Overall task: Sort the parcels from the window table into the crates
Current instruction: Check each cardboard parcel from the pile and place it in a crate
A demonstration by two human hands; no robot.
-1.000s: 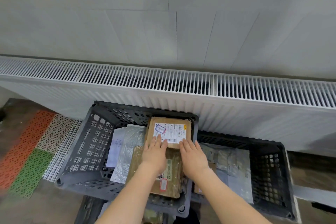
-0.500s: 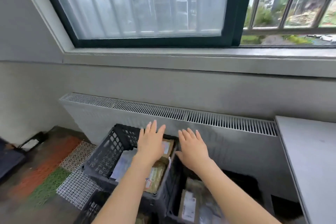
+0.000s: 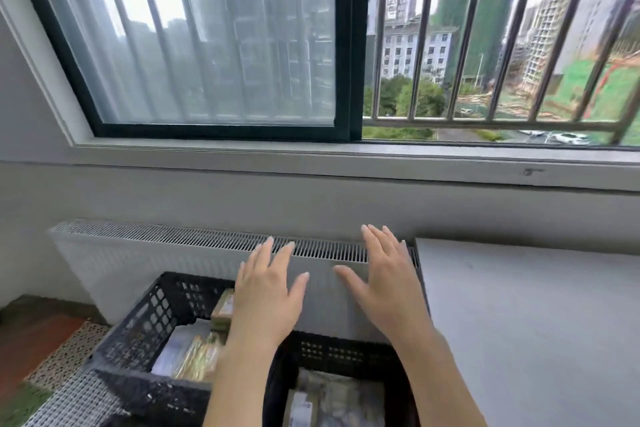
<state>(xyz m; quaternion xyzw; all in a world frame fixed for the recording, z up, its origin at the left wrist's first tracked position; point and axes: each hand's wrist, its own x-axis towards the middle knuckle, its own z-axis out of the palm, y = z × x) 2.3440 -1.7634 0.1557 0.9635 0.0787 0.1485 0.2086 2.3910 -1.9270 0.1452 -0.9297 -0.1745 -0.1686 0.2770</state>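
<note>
L hand (image 3: 268, 291): raised, fingers spread, holding nothing
R hand (image 3: 384, 281): same, flat, w/ nothing in it
Parcels (image 3: 194, 350): in L crate (image 3: 145, 326), more in R crate (image 3: 346, 354)
Window table (image 3: 526, 322): right of hands, grey top

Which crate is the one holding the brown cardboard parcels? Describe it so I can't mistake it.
Start at the white slatted radiator under the window. Below it stand two black perforated plastic crates; take the left crate, under the left hand. It holds brown cardboard parcels, while the right crate shows grey plastic mailers.
</note>
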